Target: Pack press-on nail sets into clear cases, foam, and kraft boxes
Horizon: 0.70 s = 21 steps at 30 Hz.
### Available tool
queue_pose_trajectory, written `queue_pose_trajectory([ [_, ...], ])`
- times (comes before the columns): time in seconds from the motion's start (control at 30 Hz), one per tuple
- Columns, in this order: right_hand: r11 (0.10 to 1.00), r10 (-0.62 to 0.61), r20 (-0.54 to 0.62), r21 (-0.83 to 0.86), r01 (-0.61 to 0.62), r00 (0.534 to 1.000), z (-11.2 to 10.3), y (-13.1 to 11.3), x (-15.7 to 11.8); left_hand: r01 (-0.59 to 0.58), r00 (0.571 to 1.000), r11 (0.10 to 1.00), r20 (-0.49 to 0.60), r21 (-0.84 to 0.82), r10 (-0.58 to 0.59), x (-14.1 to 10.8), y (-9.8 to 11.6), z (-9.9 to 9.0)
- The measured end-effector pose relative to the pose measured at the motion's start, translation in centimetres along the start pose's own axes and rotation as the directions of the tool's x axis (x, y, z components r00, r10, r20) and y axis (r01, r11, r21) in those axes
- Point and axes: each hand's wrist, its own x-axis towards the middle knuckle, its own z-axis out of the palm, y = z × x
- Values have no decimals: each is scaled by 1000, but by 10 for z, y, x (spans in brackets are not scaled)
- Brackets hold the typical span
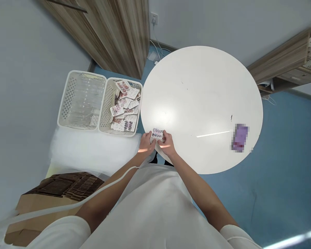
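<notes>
At the near left edge of the round white table (pixel 204 90), a card of press-on nails (pixel 158 132) is held between both hands. It carries two rows of purplish nails, facing up. My left hand (pixel 146 142) is closed on its left side, thumb near the lower edge. Around the right side, my right hand (pixel 168 144) is closed, its thumb also low on the card. Just left of the table, a white perforated basket (pixel 120 133) holds a loose heap of similar nail cards (pixel 124 103).
A second white basket (pixel 63 100) with clear plastic pieces stands farther left. White wrap (pixel 93 147) lies below the baskets, above a carton (pixel 41 207) of folded brown cardboard. A blurred purple item (pixel 240 137) rests on the table's right. A white cord (pixel 67 207) crosses my left arm.
</notes>
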Motion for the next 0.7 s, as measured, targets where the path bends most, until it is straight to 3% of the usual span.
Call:
queue_pose_trajectory([
  [0.3, 998, 14, -34, 69, -12, 999, 11, 3, -14, -30, 999, 996, 25, -83, 32, -11, -1, 0],
  [0.7, 993, 6, -14, 115, -4, 1000, 13, -16, 13, -69, 997, 990, -50, -119, 63, 18, 20, -13],
])
